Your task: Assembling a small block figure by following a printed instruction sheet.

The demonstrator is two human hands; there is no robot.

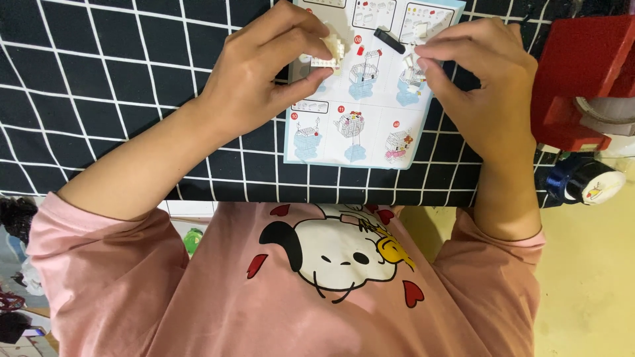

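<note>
My left hand (268,69) holds a small white brick model (331,49) between thumb and fingers, just above the left side of a light-blue instruction sheet (360,125). My right hand (483,79) pinches a tiny white brick piece (414,61) at its fingertips over the sheet's right side. A small black flat brick (389,39) lies on the sheet between the two hands. Other loose white pieces (423,30) lie near the sheet's top right.
A black cloth with a white grid (99,79) covers the table. A red box-like object (582,79) stands at the right, with a roll of tape (605,109) and a dark round container (585,180) below it. My pink shirt fills the foreground.
</note>
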